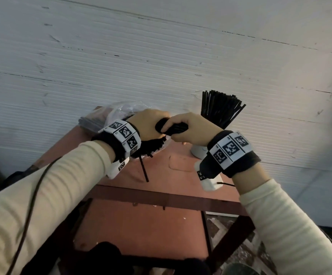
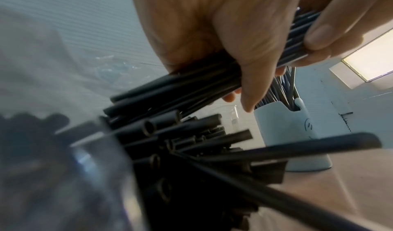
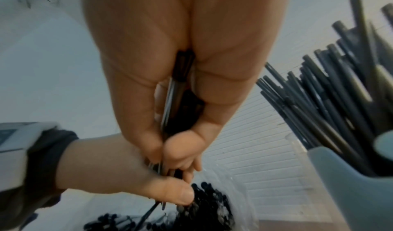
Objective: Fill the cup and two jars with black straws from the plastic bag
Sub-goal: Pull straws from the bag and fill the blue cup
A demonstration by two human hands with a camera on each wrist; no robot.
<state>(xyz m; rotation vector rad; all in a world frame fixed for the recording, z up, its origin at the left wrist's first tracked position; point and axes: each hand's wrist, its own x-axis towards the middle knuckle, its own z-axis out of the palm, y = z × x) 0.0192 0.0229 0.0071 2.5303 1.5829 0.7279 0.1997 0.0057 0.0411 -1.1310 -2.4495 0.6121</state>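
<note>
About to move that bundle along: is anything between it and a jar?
A jar shows faintly behind the left hand; both hands' fingers and the white cup crowd the way. The right hand shares the bundle of straws.

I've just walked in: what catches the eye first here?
Two hands meet mid-picture, the left hand and the right hand both gripping one bundle of black straws. Behind the right hand a white cup bristles with straws, and a clear plastic bag of more lies on the reddish table.

No readable text or labels.
</note>
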